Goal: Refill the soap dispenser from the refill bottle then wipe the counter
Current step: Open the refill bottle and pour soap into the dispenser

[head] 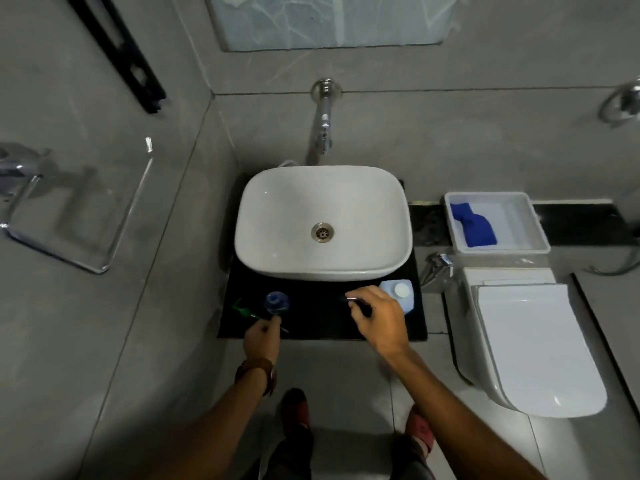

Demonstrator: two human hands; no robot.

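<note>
The blue soap dispenser (276, 301) stands open-topped on the black counter (311, 327), in front of the white basin. Its green pump (244, 310) lies on the counter to the left, the thin tube pointing right. My left hand (262, 339) pinches the pump at its collar, just in front of the dispenser. The pale blue refill bottle (399, 294) with a white cap stands at the counter's right end. My right hand (378, 318) is right beside it, closed on a small dark glossy object (356, 304) that I cannot identify.
A white basin (270, 216) fills the back of the counter under a chrome wall tap (324, 126). A white tray (533, 223) holding a blue cloth (475, 226) sits on the ledge to the right, above a toilet (533, 344). A glass shelf (86, 216) projects from the left wall.
</note>
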